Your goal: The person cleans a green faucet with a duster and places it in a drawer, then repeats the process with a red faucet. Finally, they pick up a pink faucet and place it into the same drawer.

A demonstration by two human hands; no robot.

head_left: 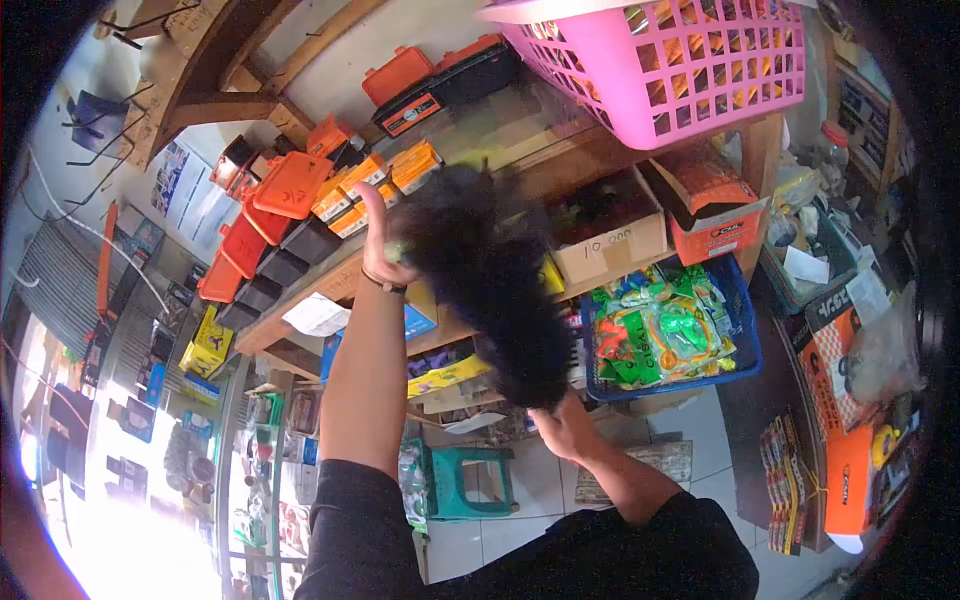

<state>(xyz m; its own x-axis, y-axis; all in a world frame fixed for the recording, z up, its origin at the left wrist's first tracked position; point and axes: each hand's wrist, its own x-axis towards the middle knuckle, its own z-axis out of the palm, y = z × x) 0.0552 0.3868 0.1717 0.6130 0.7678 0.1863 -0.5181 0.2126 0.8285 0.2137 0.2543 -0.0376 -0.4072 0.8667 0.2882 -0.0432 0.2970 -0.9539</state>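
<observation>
A dark, fluffy feather duster (500, 290) runs slantwise across the middle of the view, its upper end smeared by motion. My right hand (562, 428) is closed around its lower end, where the handle is hidden. My left hand (385, 235) is raised beside the upper end, thumb stretched upward and apart. The duster hides the other fingers of that hand. A small pale-green patch shows by the left palm, too blurred to name. Behind the left hand, small orange-yellow boxes (410, 165) stand on the wooden shelf (560, 155).
A pink basket (610, 85) sits at the upper right. Below it are a cardboard box (610, 245) and a blue crate (745, 320) of green packets. Orange-lidded toolboxes (290, 185) line the shelf at left. A green stool (470, 480) stands on the tiled floor.
</observation>
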